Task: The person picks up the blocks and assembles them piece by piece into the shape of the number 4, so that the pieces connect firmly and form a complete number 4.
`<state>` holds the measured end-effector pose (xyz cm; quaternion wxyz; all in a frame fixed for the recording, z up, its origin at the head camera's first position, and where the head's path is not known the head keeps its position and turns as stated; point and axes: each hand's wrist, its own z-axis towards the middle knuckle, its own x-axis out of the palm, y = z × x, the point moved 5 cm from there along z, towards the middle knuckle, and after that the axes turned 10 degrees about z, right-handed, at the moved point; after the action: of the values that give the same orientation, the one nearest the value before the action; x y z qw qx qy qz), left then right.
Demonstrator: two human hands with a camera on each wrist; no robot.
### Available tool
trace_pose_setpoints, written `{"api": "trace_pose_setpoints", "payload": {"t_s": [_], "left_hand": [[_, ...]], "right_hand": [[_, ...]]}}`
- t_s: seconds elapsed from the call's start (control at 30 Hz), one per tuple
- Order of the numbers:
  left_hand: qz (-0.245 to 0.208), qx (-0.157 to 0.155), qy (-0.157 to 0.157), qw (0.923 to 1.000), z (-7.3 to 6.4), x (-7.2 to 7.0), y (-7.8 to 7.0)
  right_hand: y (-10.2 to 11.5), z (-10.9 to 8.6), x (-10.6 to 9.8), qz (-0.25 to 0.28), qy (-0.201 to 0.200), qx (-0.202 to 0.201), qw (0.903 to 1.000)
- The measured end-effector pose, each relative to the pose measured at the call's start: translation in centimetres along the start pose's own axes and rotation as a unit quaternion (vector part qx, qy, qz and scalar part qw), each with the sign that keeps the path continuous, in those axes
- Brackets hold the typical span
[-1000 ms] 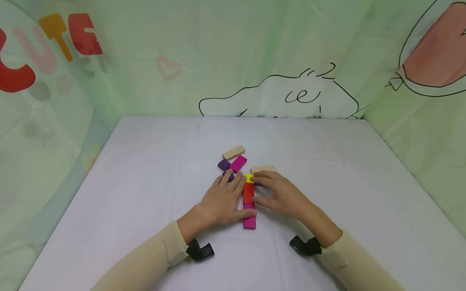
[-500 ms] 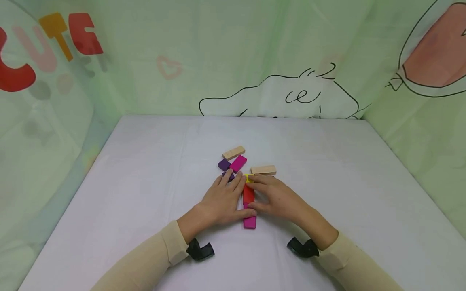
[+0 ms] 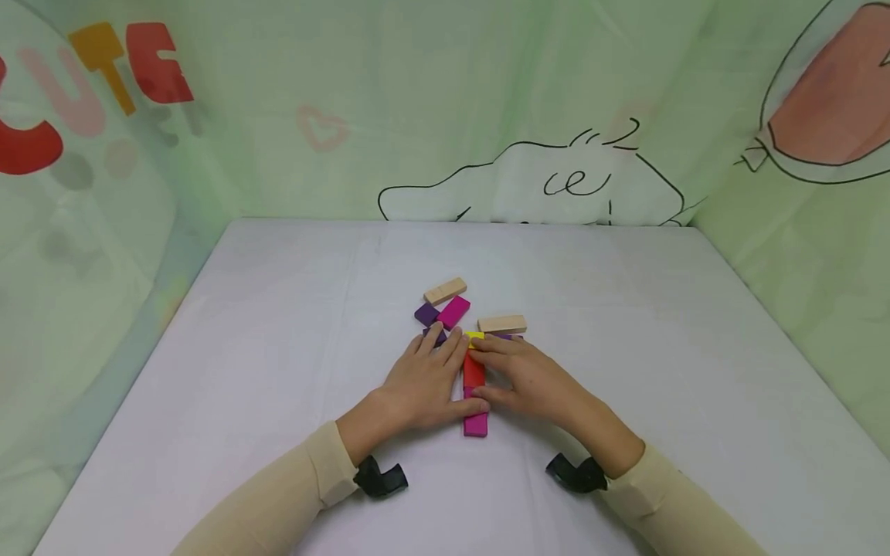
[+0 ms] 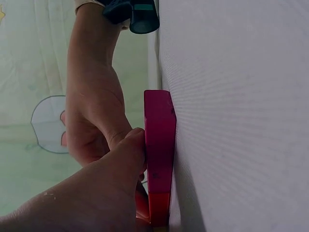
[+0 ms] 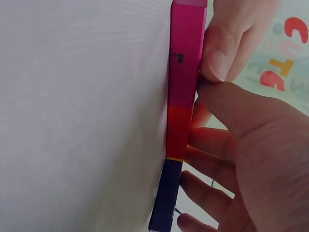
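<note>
A row of small flat blocks lies between my hands in the head view: a yellow block (image 3: 476, 336) at the far end, a red block (image 3: 474, 374) in the middle, a magenta block (image 3: 476, 426) at the near end. My left hand (image 3: 420, 390) lies with fingers stretched along the row's left side, its thumb resting on the magenta block. From the right, my right hand (image 3: 531, 378) touches the row's top, thumb at the magenta block and fingers over the red and yellow ones. A dark purple block (image 5: 166, 193) stands beside the row's far part in the right wrist view.
Beyond my left fingertips lie a purple block (image 3: 427, 314), a loose magenta block (image 3: 454, 312) and a plain wooden block (image 3: 446, 290). Another wooden block (image 3: 503, 324) lies just past my right fingers. White cloth covers the table (image 3: 313, 309), with printed curtains (image 3: 278, 100) around it.
My right hand has moved slightly left, from the row's right side onto its top, uncovering more of the right wooden block. My left hand has stayed in place.
</note>
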<state>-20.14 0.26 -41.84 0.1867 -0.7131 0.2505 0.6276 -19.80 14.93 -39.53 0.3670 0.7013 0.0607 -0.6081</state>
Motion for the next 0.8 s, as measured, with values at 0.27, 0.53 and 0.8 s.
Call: {"api": "trace_pose_setpoints", "payload": {"t_s": [0.27,0.53,0.8], "left_hand": [[0.0,0.0,0.001,1.0,-0.01,0.1,-0.12],[0.012,-0.005,0.002,0.9999,-0.22,-0.09,-0.01],[-0.004,-0.016,-0.002,0.9999,-0.2,0.12,0.8]], "right_hand": [[-0.12,-0.05,0.1,-0.004,0.003,-0.003,1.0],[0.04,0.1,0.06,0.0,0.004,-0.001,1.0],[-0.01,0.0,-0.02,0.002,0.008,0.009,0.9999]]}}
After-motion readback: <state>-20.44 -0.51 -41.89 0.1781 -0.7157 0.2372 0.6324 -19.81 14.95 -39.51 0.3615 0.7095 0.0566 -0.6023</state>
